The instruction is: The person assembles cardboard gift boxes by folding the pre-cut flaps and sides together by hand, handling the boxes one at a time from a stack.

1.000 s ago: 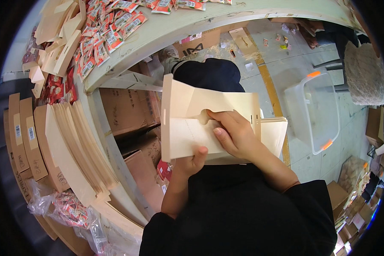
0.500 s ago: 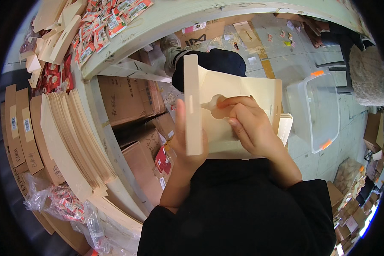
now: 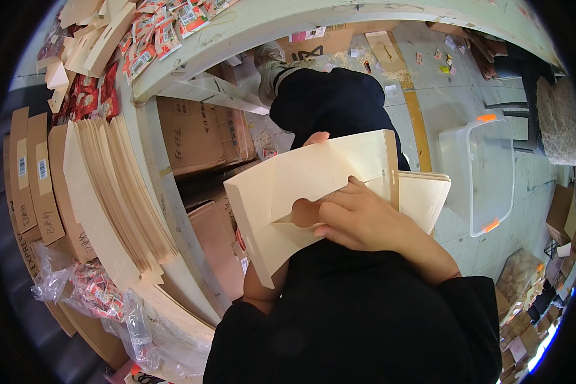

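Observation:
A cream cardboard box blank [image 3: 329,157], creased and partly folded, lies tilted across my lap. A rounded cutout with a dark opening sits near its middle. My right hand [image 3: 358,214] is closed at that cutout, its bent fingers gripping the card edge there. Most of my left hand [image 3: 317,137] is hidden behind the blank; a fingertip shows over the far edge and the forearm comes up from below, holding the blank from underneath. More flat cream blanks [image 3: 422,195] lie beneath it on the right.
On the left, a bench [image 3: 148,150] carries a row of upright cream blanks [image 3: 118,192], folded pieces [image 3: 112,38] and red-and-white packets [image 3: 166,38]. Brown cartons [image 3: 201,137] stand under it. A clear plastic bin [image 3: 489,173] with orange latches sits on the floor at right.
The blank has turned from upright to lying flatter, its left end swinging down toward me. My left hand has passed mostly behind it. My right hand stays at the cutout.

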A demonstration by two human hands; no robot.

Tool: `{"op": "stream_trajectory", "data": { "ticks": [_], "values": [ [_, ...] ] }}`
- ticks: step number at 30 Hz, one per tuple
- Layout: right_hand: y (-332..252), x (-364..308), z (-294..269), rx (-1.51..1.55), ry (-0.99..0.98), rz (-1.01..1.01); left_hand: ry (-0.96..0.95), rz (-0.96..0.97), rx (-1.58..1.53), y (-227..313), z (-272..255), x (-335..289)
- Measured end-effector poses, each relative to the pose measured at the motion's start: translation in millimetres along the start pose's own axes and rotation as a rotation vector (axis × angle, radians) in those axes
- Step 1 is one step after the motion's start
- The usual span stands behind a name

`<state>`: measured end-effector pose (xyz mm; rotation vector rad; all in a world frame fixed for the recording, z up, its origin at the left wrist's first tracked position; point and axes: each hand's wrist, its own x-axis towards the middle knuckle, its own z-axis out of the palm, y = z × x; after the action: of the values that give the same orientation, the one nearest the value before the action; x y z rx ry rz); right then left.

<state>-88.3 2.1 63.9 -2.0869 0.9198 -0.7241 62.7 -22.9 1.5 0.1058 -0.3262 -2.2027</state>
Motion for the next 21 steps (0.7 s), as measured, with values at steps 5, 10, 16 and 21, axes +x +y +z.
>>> {"op": "stream_trajectory", "data": {
  "ticks": [5, 10, 16, 21],
  "values": [
    [0.5, 2.8, 3.6, -0.021, 0.028, 0.016, 0.013, 0.017, 0.006, -0.3, 0.9, 0.8],
    [-8.0, 8.1, -3.4, 0.036, -0.037, 0.040, 0.011, 0.038, 0.001, -0.8, 0.7, 3.2],
    [-22.1, 13.1, 4.0, -0.076, 0.032, 0.018, -0.001, 0.070, 0.022, 2.3, 5.9, 2.2],
    [-29.4, 7.4, 5.3, -0.253, 0.075, 0.177, 0.000, 0.124, 0.067, 4.1, 8.5, 6.1]
  ]
}}
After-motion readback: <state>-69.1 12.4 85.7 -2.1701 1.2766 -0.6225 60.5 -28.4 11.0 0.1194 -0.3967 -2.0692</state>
